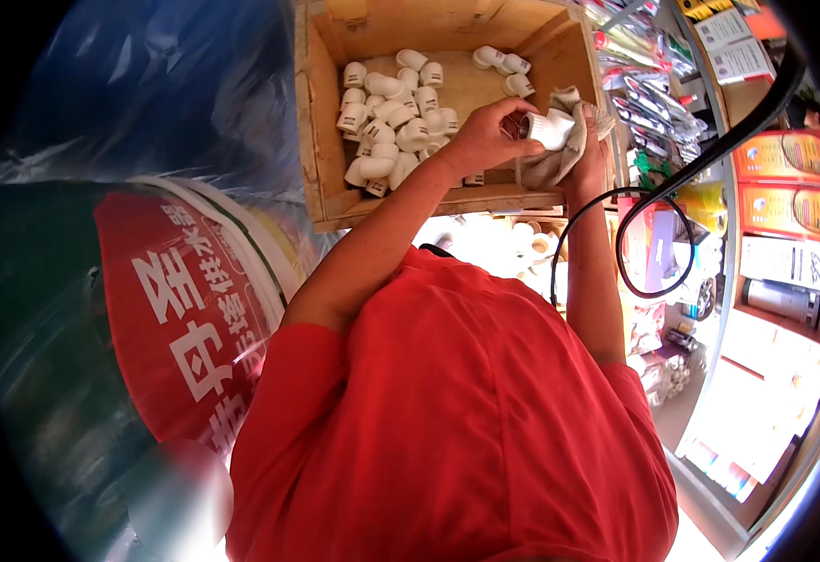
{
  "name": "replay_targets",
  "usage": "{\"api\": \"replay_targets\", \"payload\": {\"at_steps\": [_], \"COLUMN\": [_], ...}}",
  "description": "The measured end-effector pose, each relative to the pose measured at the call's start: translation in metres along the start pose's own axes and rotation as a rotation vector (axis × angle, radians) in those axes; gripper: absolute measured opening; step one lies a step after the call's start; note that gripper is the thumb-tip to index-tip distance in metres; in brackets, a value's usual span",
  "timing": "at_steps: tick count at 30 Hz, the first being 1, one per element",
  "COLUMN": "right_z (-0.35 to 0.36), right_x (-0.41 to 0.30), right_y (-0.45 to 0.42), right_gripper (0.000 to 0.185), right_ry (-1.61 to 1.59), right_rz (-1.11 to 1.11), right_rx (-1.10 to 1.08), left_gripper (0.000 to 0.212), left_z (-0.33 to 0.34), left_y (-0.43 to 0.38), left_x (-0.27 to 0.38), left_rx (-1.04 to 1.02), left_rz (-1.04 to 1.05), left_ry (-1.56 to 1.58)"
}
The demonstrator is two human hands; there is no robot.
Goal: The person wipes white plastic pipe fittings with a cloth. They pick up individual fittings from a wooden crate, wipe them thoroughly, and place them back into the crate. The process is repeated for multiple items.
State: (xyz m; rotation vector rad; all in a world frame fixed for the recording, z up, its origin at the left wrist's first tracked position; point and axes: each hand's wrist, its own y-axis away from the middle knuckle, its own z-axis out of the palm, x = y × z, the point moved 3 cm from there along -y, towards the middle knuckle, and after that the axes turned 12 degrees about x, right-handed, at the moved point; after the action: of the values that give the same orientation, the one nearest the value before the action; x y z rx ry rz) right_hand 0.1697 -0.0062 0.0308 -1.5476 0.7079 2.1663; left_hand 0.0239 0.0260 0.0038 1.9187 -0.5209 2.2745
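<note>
My left hand (491, 137) grips the ribbed end of a white plastic pipe elbow (549, 129), its thumb along the near side. In my right hand (590, 156) is a greyish cloth (557, 165), which wraps the other side of the same elbow. Both hands are over the right part of a wooden crate (441, 205). Inside it, a heap of white elbow fittings (385, 112) fills the left side, some bearing dark printed labels. A few more fittings (512, 63) lie near the crate's far right corner.
Packaged goods (656, 105) and a shelf with orange boxes (786, 183) stand on the right. A black cable (726, 144) loops past my right forearm. To the left are clear plastic sheeting (157, 91) and a red printed wrapping (178, 302). More pale fittings (540, 246) lie below the crate.
</note>
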Motion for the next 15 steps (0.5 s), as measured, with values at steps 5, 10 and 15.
{"api": "replay_targets", "payload": {"at_steps": [5, 10, 15], "right_z": [-0.012, -0.002, -0.007], "right_x": [0.006, 0.002, 0.007], "right_y": [-0.012, 0.009, 0.0], "right_gripper": [0.042, 0.049, 0.04], "right_ry": [-0.075, 0.359, 0.064], "right_rz": [-0.026, -0.104, -0.019], "right_rx": [0.026, -0.158, -0.085], "left_gripper": [0.041, 0.038, 0.039], "left_z": [0.001, -0.003, 0.002], "left_y": [-0.002, -0.003, -0.002], "left_x": [-0.002, -0.007, -0.007], "left_rx": [0.045, 0.036, -0.052], "left_rz": [-0.153, -0.294, -0.288], "left_ry": [0.21, 0.318, 0.289]}}
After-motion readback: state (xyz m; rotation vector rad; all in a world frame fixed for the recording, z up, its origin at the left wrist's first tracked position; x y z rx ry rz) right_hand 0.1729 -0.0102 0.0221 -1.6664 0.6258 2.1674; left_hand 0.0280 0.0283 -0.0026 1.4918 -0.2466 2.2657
